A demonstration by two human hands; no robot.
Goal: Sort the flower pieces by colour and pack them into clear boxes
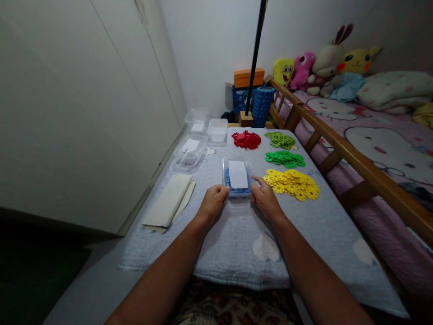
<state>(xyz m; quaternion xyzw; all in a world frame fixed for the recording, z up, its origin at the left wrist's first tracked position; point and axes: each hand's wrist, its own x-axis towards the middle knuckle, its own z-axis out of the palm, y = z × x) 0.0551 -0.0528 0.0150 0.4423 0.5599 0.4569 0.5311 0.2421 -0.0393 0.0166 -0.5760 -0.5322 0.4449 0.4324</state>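
Note:
A clear plastic container [237, 195] with blue pieces inside and a white label [238, 174] on top sits in front of me on the cloth. My left hand [215, 199] grips its near left corner, fingers closed. On the opposite side my right hand [264, 197] holds the near right corner between thumb and fingers. Just right of that hand lies a pile of yellow flower-shaped pieces [292, 183]. Green pieces [285, 158], light green pieces [280, 140] and red pieces [246, 139] form separate heaps farther back.
Clear containers [217, 131] and a stack of lids or trays [190, 149] stand at the back left. Folded cream paper [169, 201] lies at the left. A wooden bed rail [334, 144] borders the right side; a white cabinet [91, 104] borders the left. A black pole [256, 54] rises behind.

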